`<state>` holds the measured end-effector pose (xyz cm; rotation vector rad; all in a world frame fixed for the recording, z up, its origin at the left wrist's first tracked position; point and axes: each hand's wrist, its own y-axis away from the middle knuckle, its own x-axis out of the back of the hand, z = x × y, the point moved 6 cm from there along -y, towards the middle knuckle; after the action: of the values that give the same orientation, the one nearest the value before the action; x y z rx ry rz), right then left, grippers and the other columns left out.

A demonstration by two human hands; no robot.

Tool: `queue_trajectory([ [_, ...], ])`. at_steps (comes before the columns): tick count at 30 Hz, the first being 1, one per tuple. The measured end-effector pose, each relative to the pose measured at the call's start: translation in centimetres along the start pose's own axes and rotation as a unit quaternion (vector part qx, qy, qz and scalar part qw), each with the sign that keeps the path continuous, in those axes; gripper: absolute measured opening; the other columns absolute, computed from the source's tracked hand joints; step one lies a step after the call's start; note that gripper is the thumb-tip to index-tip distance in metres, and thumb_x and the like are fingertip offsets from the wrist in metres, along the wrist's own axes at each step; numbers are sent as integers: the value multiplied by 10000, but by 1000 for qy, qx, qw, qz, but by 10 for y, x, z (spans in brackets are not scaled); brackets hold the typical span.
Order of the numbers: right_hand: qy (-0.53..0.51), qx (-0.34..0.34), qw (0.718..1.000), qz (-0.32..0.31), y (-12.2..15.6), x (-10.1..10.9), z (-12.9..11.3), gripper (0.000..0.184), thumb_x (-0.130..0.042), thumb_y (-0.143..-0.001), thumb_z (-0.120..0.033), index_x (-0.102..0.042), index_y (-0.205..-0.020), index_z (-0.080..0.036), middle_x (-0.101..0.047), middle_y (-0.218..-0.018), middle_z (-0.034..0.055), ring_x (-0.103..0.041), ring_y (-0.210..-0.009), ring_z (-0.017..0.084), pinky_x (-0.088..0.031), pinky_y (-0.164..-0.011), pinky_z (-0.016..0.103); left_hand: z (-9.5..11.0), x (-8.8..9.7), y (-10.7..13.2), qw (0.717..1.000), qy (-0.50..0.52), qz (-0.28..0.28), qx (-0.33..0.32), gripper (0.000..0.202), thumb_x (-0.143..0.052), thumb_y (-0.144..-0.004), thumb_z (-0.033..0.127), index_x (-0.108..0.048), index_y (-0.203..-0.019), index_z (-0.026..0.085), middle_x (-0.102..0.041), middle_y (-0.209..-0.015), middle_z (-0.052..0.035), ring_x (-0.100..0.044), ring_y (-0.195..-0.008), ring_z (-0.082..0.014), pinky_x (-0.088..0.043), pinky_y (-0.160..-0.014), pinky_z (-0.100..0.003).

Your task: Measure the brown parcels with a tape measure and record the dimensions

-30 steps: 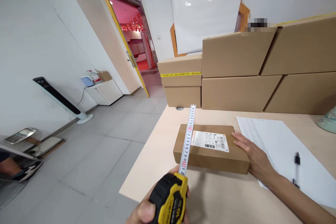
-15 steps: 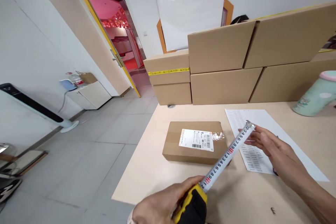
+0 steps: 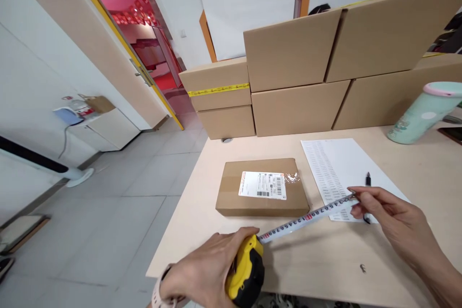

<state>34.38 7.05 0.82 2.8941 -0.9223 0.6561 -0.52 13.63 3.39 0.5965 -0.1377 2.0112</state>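
My left hand (image 3: 205, 264) is wrapped round a yellow and black tape measure (image 3: 246, 269) at the table's front edge. Its white blade (image 3: 306, 219) runs out to the right, rising slightly, in front of a small cardboard box. At the far end, my right hand (image 3: 390, 216) pinches the blade's tip between thumb and fingers. The small box (image 3: 231, 187) lies flat on the table, with a white shipping label (image 3: 262, 185) and shiny tape on top. Under and behind my right hand are a printed sheet (image 3: 339, 159) and a black pen (image 3: 367, 179), both partly covered.
Stacked large cardboard boxes (image 3: 292, 57) line the table's back edge. A mint green tumbler (image 3: 420, 115) stands at the right, a dark phone (image 3: 453, 134) beyond it. A small dark object (image 3: 363, 268) lies near the front. Left of the table (image 3: 191, 231) is tiled floor.
My right hand has closed on the blade's tip and come down. The blade has swung from a steep slant to a flatter one. The view has shifted, and the pen shows more.
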Motion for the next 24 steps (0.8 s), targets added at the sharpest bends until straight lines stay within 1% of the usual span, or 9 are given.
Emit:
queue_trajectory([
  [2,-14,5,1000,-15,2,-6,-2,403,-590,-782,-637,-710,-926,-281,-695,-640,38,-683,-674,260,-571,-707,429,-1,5,4,1000,23,-10,12,907,-803,-548,287,-485,-1395,231,-650,-1118,-120,-599,-921,-349,-433,-864,-493],
  [4,-45,0,998,-32,3,-15,-6,393,-635,-759,-620,-696,-922,-268,-694,-654,35,-676,-655,237,-573,-677,390,-4,12,12,997,64,-17,24,879,-800,-569,326,-495,-1388,239,-624,-1200,-122,-578,-1010,-368,-402,-924,-509],
  [7,-101,-18,991,-83,2,-33,-13,365,-678,-759,-573,-662,-918,-245,-679,-646,26,-653,-626,204,-557,-632,335,-15,30,26,980,195,-5,47,854,-752,-624,513,-489,-1385,226,-587,-1252,-126,-556,-1061,-341,-413,-926,-472],
  [9,-142,-30,981,-130,0,-49,-20,343,-685,-778,-534,-642,-935,-232,-666,-643,18,-629,-611,185,-536,-611,314,-22,49,31,958,281,16,51,867,-707,-636,605,-489,-1361,183,-607,-1188,-133,-573,-992,-296,-451,-843,-403],
  [12,-208,-41,960,-182,-5,-72,-32,391,-686,-801,-492,-610,-1080,-229,-641,-640,-2,-591,-588,167,-503,-579,302,-29,85,25,945,322,49,40,780,-697,-656,565,-542,-1262,99,-663,-1004,-130,-588,-833,-229,-462,-718,-314],
  [15,-233,-45,951,-197,-14,-91,-38,421,-701,-794,-484,-610,-1109,-220,-638,-649,-4,-572,-585,153,-484,-574,291,-40,119,6,933,349,76,37,709,-703,-652,548,-607,-1151,55,-678,-1015,-169,-617,-833,-262,-505,-666,-327],
  [17,-231,-49,953,-190,-21,-100,-36,383,-712,-779,-496,-633,-1016,-205,-640,-653,5,-558,-574,143,-474,-569,285,-56,135,-9,922,373,94,40,671,-689,-667,554,-628,-1100,44,-690,-985,-173,-643,-784,-268,-521,-617,-332],
  [20,-217,-56,959,-173,-27,-106,-27,387,-715,-763,-527,-634,-948,-197,-629,-635,5,-532,-549,132,-453,-548,277,-91,146,-29,894,426,124,55,580,-653,-725,575,-643,-1012,71,-697,-840,-122,-642,-636,-216,-495,-501,-292],
  [24,-173,-40,972,-155,-31,-106,-15,404,-706,-753,-561,-641,-920,-199,-551,-573,-30,-463,-503,108,-396,-507,257,-139,145,-44,830,522,163,107,396,-537,-899,510,-614,-1002,136,-648,-821,-26,-601,-631,-118,-516,-559,-270],
])
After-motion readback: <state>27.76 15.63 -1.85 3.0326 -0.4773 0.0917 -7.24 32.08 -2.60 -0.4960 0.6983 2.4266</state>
